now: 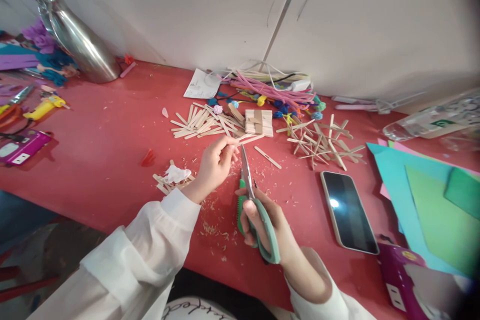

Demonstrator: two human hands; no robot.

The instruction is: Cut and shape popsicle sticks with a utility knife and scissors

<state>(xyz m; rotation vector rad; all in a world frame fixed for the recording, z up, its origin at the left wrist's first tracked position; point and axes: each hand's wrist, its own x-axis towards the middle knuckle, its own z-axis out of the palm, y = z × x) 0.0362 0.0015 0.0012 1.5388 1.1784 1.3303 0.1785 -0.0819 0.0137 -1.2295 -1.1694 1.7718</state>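
My right hand (262, 220) is wrapped round a pair of scissors (261, 225) with pale green handles. Their blades point away from me and look nearly together. A bright green tool (241, 205) shows beside my right fingers; whether it lies on the table or is held I cannot tell. Close to the blade tips, my left hand (218, 160) is closed in a pinch on a thin wooden craft stick (250, 139). One loose craft stick (267, 157) with a dark slit lies to the right of the blades. Wood shavings (213, 225) are scattered around both hands.
Craft sticks lie in a left pile (200, 121) and a right pile (326, 142), with a banded bundle (258, 122) between. A phone (348, 212), coloured paper (423, 200), and a plastic bottle (431, 120) are right. A steel jug (78, 35) and yellow glue gun (45, 108) are left.
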